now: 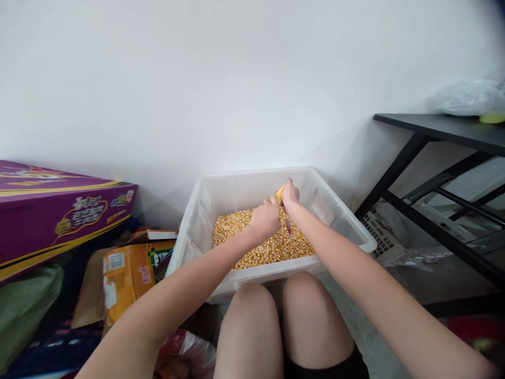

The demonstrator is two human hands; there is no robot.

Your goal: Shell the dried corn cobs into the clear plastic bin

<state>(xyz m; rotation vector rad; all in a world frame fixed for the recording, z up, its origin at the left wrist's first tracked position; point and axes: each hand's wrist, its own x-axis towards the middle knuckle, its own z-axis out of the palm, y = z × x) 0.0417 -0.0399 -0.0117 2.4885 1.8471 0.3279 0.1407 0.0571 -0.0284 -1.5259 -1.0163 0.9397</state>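
A yellow corn cob [280,195] is held above a translucent plastic bin [248,273]. My right hand [291,193] is closed around the cob from the right. Against the cob's left side, my left hand [267,218] is closed, with its fingers curled onto it. Both hands cover much of the cob. Loose corn kernels [272,250] spread over the floor of the bin beneath them. Just below my hands shows a small slim object [288,226], greyish purple with a reddish end; whether it lies on the kernels or is held, I cannot tell.
The bin stands before my knees, close to a white wall [252,84]. On the left are a purple carton [71,216] and an opened orange box [128,276]. At right stands a black-framed table [442,129] with a plastic bag [469,97] on top and a white basket [381,239] below.
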